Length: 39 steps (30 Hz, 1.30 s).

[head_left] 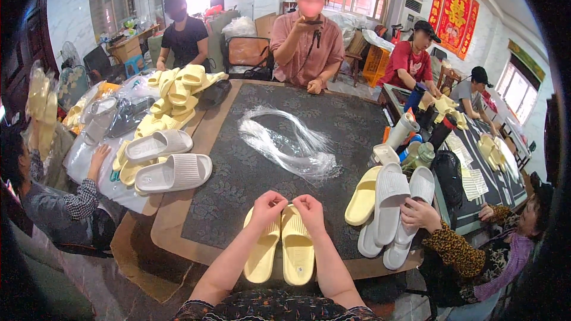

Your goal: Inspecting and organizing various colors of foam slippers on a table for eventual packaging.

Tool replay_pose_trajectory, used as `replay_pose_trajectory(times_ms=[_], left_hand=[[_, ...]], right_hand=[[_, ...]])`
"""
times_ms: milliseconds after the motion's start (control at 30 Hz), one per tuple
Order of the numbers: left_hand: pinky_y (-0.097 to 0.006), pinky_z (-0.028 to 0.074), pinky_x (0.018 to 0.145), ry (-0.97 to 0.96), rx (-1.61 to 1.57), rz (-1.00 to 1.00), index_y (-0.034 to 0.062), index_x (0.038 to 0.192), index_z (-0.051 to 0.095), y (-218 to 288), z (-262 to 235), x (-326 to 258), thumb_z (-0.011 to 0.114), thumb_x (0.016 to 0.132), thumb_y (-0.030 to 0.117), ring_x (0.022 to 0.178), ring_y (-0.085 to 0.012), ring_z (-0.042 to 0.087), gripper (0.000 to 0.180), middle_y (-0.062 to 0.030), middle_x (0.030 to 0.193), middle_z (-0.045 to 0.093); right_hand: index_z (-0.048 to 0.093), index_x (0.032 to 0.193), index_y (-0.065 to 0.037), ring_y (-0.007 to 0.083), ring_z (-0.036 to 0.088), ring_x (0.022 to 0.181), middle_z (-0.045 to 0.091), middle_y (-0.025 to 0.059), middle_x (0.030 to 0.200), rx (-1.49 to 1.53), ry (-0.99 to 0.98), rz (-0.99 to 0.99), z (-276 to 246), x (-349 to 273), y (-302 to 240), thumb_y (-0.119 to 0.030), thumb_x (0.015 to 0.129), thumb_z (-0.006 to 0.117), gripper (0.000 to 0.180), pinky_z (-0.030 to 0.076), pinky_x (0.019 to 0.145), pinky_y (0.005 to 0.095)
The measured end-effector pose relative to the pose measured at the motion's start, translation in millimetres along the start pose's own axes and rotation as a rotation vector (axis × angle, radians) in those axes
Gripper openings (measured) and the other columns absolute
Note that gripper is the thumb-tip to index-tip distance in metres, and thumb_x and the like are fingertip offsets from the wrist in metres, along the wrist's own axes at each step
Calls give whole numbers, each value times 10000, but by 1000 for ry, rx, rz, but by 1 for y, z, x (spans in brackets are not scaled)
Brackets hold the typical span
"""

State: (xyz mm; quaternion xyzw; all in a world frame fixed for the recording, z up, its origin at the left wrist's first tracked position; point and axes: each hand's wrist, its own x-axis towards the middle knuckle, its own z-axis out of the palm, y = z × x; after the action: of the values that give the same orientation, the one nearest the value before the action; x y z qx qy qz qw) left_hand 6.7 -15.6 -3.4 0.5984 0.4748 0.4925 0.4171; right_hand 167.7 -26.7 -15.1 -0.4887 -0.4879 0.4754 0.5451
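Observation:
A pair of pale yellow slippers lies side by side at the table's near edge, toes pointing away from me. At their toe ends my left hand and my right hand meet with fingertips pinched, close together above the gap between the two slippers. Anything thin held between the fingers is too small to make out. Beyond my hands a loose loop-shaped bundle of clear plastic strands lies on the dark patterned table mat.
Grey slippers and a heap of yellow slippers are on the left. To the right, a co-worker's hand touches grey slippers beside a yellow slipper. Bottles stand behind them. Several people surround the tables.

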Motion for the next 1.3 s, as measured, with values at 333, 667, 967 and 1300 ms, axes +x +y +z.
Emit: replay_pose_trajectory(times_ms=[333,667,967,1300], left_hand=[[-251,483,637,-19,-10,-50,34,829,673,-3,0,-1,721,795,134,714,-90,585,116,-20,799,624],[-249,476,629,-21,-25,-8,38,826,673,-5,0,-1,726,787,155,693,-89,578,134,-20,780,619],[-239,472,606,-59,-43,-19,39,840,672,-3,0,-2,722,790,154,673,-78,578,136,-9,786,617],[-230,467,641,-78,-67,-111,32,831,677,-2,-4,-1,727,788,128,708,-64,574,117,11,776,618]], right_hand=[[617,873,-24,9,508,663,590,-52,736,19,17,-9,1,-1,-2,-112,890,651,95,412,603,179],[617,879,-31,22,537,667,608,-36,746,-96,-61,-60,2,-3,-9,-105,891,647,81,433,609,186],[618,867,-31,12,515,658,596,-58,734,-97,-38,-39,0,1,4,-126,883,656,104,413,606,181],[611,871,-27,-2,476,627,570,-66,713,-84,-19,-71,4,-2,-4,-128,892,654,112,373,555,174]])
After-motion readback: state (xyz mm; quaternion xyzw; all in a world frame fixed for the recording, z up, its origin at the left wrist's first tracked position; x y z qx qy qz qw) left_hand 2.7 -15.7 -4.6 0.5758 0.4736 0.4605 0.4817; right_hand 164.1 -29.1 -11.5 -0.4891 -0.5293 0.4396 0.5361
